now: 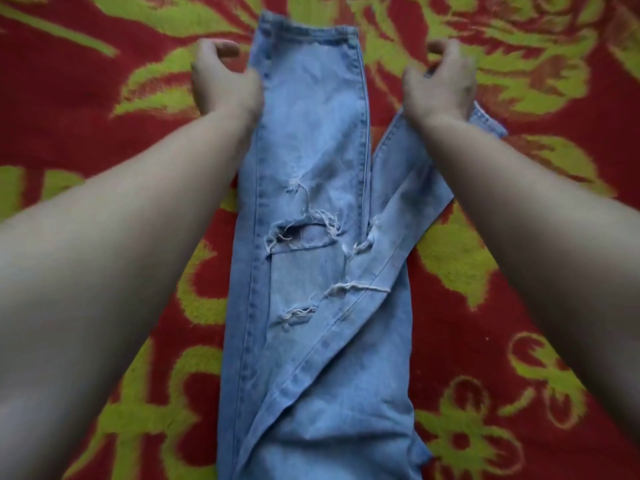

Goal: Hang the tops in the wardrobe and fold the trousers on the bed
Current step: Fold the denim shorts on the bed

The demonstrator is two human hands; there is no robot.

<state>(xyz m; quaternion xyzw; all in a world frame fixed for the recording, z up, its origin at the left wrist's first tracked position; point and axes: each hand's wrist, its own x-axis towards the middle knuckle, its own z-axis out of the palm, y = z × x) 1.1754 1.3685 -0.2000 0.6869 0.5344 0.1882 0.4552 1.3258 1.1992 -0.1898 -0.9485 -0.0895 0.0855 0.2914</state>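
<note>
Underneath everything, a red bed cover (69, 126) patterned with yellow-green flowers. Spread lengthwise down its middle, pale blue jeans (311, 133), one leg straight toward the far side, the other angled off to the right. Left hand (225, 77) curled, pinching the straight leg's left edge near the hem. Right hand (440, 84) curled, gripping the angled leg's end. At knee height, frayed rips (301, 233).

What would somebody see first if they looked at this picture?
Pale blue jeans with frayed rips lie down the middle of a red and green flowered blanket. The left hand grips one leg's edge near the top, and the right hand holds the other leg's hem.
</note>
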